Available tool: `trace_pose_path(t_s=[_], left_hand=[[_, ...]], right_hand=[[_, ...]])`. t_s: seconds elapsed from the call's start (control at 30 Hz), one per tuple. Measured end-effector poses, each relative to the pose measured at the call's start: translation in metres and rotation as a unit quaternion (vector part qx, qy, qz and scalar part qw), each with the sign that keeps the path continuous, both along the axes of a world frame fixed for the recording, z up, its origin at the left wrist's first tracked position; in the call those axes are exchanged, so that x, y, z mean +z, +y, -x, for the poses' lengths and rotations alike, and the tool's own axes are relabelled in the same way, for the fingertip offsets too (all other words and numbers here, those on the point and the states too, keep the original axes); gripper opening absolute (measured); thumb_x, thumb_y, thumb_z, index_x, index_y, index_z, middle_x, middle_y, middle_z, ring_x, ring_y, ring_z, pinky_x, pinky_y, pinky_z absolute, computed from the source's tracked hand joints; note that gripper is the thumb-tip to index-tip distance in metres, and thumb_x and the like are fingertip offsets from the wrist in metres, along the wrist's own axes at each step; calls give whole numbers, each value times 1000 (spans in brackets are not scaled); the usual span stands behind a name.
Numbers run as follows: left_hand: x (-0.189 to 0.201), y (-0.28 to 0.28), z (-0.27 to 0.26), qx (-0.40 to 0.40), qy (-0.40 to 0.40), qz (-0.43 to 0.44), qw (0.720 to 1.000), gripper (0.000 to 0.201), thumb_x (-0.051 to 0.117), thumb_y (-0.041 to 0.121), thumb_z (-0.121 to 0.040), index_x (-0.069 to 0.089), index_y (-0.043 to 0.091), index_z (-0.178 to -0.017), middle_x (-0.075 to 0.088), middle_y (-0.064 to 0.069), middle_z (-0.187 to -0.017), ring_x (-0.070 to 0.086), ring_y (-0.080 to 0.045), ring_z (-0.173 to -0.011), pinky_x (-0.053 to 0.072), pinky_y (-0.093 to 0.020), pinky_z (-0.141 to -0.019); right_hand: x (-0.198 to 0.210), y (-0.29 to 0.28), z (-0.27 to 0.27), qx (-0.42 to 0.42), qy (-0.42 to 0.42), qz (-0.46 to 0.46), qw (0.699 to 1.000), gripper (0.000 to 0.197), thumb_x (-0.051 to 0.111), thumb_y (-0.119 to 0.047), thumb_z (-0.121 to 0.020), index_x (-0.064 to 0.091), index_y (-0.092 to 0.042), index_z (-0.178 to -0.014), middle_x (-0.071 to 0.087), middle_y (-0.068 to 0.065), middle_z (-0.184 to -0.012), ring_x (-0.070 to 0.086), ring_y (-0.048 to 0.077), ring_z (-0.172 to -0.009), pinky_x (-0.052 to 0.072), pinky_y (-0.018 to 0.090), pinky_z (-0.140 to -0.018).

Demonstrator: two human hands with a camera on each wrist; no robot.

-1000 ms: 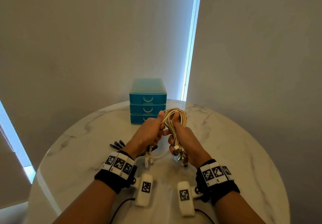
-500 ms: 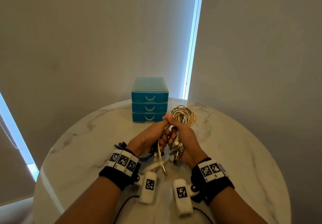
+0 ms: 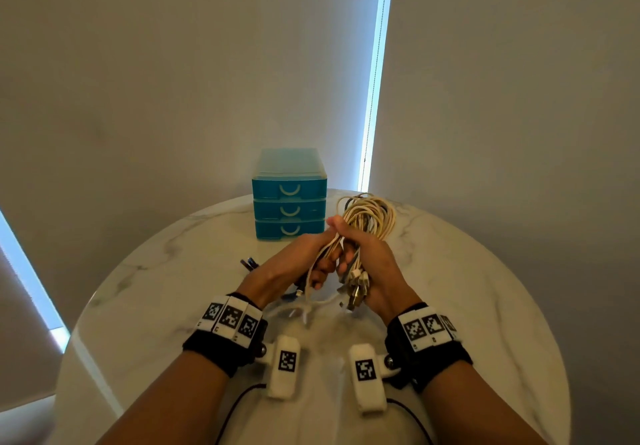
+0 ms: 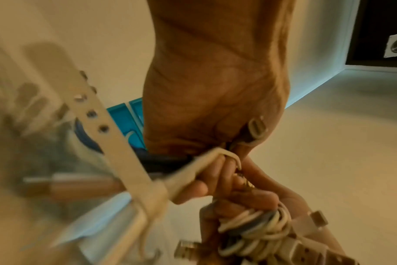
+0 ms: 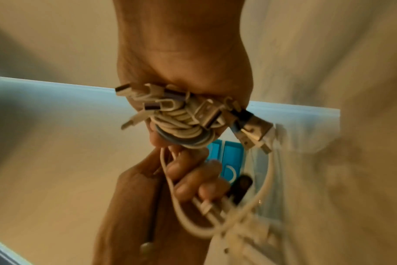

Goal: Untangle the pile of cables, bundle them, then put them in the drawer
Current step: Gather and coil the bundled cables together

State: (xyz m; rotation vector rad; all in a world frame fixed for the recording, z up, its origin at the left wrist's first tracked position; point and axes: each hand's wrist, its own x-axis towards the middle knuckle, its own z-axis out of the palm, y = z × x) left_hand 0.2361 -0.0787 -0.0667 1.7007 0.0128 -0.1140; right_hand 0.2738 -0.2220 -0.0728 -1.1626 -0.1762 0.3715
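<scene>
Both hands meet above the middle of the surface (image 3: 485, 271), held up off it so the cords can hang free while they are worked. Of all the things here that round marble top is the largest, with bare room on either side of the arms and its far rim running just behind the blue set of drawers (image 3: 290, 195), which stands near that rim with all three fronts pushed in; none is open yet to take anything. Right hand (image 3: 372, 264) is clenched round the bundle of cables (image 3: 369, 214), loops fanning up beyond the fist toward the drawers and the plugs (image 3: 356, 287) hanging below it, probably to keep the coils from springing apart. Left hand (image 3: 294, 261) is curled round one loose white cord (image 3: 320, 264) that trails down toward the surface, likely being wound on or pulled tight round the bundle. Something small and dark (image 3: 248, 264) lies on the surface just left of the left hand; what it is cannot be told.
</scene>
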Motion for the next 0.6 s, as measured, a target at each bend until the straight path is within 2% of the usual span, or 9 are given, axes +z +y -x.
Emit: trace_pose_path(t_s=[0.1, 0.2, 0.23, 0.3, 0.33, 0.4, 0.43, 0.5, 0.6], left_hand=[[-3, -3, -2, -6, -42, -1, 999, 54, 38, 56, -112, 70, 15, -97, 65, -6, -82, 60, -16, -67, 51, -32, -72], [-4, -2, -1, 30, -61, -47, 997, 41, 45, 52, -111, 63, 17, -125, 77, -7, -106, 77, -17, -88, 59, -31, -79], [-4, -2, 0, 37, -68, -57, 995, 42, 47, 53, -110, 61, 17, -127, 77, -9, -109, 78, -17, -90, 61, -31, -80], [-5, -2, 2, 61, -100, -79, 990, 44, 52, 55, -107, 64, 14, -118, 77, -8, -106, 78, -19, -91, 65, -37, -86], [-6, 0, 1, 85, -133, -110, 981, 43, 55, 55, -105, 68, 15, -113, 79, -4, -104, 78, -17, -92, 65, -41, -92], [-6, 7, 0, 142, -202, -176, 953, 37, 60, 54, -104, 76, 20, -104, 81, 5, -99, 78, -10, -93, 62, -40, -97], [-5, 11, 1, 159, -221, -185, 944, 35, 62, 52, -103, 79, 21, -101, 81, 7, -97, 78, -8, -92, 62, -38, -97], [-4, 13, 4, 152, -221, -163, 950, 34, 64, 48, -103, 79, 18, -100, 81, 6, -95, 78, -9, -89, 63, -39, -95], [2, 8, 5, 146, -223, -133, 955, 32, 58, 47, -107, 74, 19, -107, 79, 6, -105, 77, -12, -94, 65, -41, -90]], right_hand=[[3, -3, -2, 8, 34, -88, 995, 36, 79, -37, -95, 80, -12, -120, 61, 9, -63, 60, 21, -53, 55, 37, -50], [7, -9, -3, 0, 50, -119, 992, 35, 67, -29, -105, 71, -6, -131, 59, 4, -53, 58, 15, -42, 52, 28, -43], [8, -10, -3, -4, 47, -127, 991, 38, 66, -29, -105, 69, -5, -134, 56, 4, -51, 56, 14, -40, 51, 27, -43], [8, -10, -4, -13, 42, -132, 990, 38, 65, -28, -106, 68, -4, -135, 54, 3, -50, 54, 13, -39, 50, 25, -42], [8, -10, -4, -17, 39, -133, 990, 35, 64, -27, -107, 69, -4, -133, 55, 3, -50, 55, 13, -39, 50, 25, -41], [8, -12, -7, -26, 31, -136, 990, 33, 66, -27, -106, 71, -5, -130, 54, 3, -51, 55, 13, -40, 51, 26, -42], [7, -14, -11, -36, 28, -137, 989, 32, 67, -28, -105, 72, -6, -128, 52, 2, -52, 53, 13, -41, 51, 27, -43], [4, -19, -18, -53, 31, -155, 986, 32, 68, -30, -104, 73, -7, -127, 48, 2, -54, 51, 13, -42, 49, 26, -44], [5, -25, -22, -56, 36, -165, 984, 29, 68, -27, -104, 75, -7, -123, 46, 2, -53, 49, 12, -40, 47, 25, -41]])
